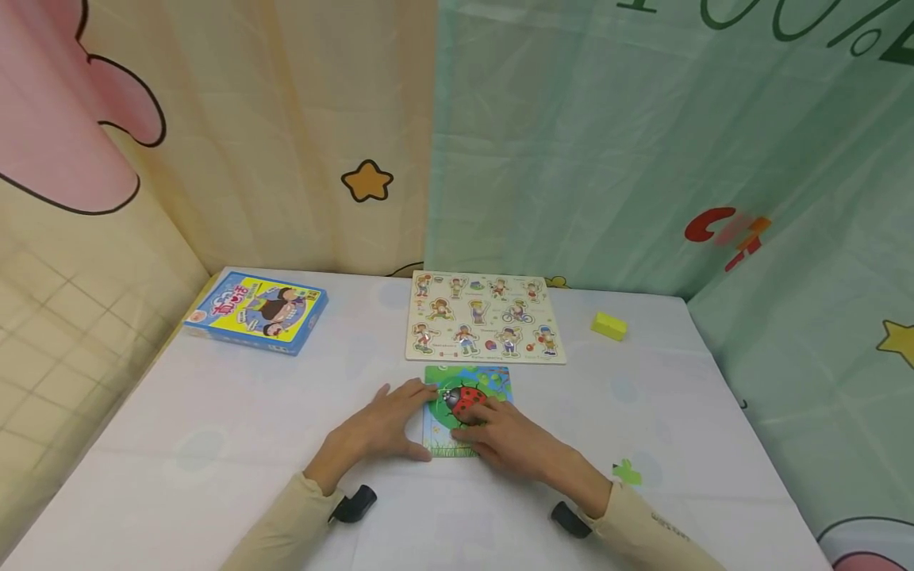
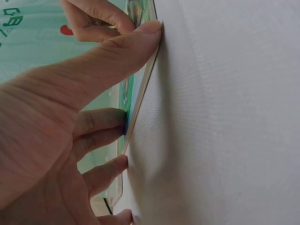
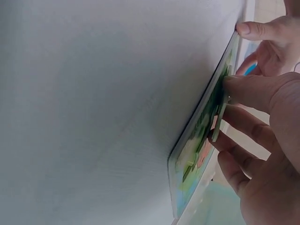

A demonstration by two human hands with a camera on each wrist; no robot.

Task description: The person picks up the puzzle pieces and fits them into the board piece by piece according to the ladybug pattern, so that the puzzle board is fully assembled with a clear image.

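A square puzzle board (image 1: 435, 440) with a red ladybug (image 1: 471, 396) on a green and blue picture lies on the white table. My left hand (image 1: 389, 420) touches the board's left side, thumb near the front corner and fingers spread along the edge. Over the board's right part, my right hand (image 1: 510, 436) pinches a thin green puzzle piece (image 3: 218, 124) between thumb and fingers. The piece tilts against the board's face in the right wrist view. Its printed front is mostly hidden by the fingers. Right of that hand lies a small flat green piece (image 1: 627, 473).
Behind the puzzle is a larger wooden board (image 1: 485, 319) with several cartoon children. A blue and yellow box (image 1: 257, 311) lies at the back left, a yellow block (image 1: 609, 326) at the back right. Curtains (image 1: 557, 159) hang behind the table (image 1: 214, 507).
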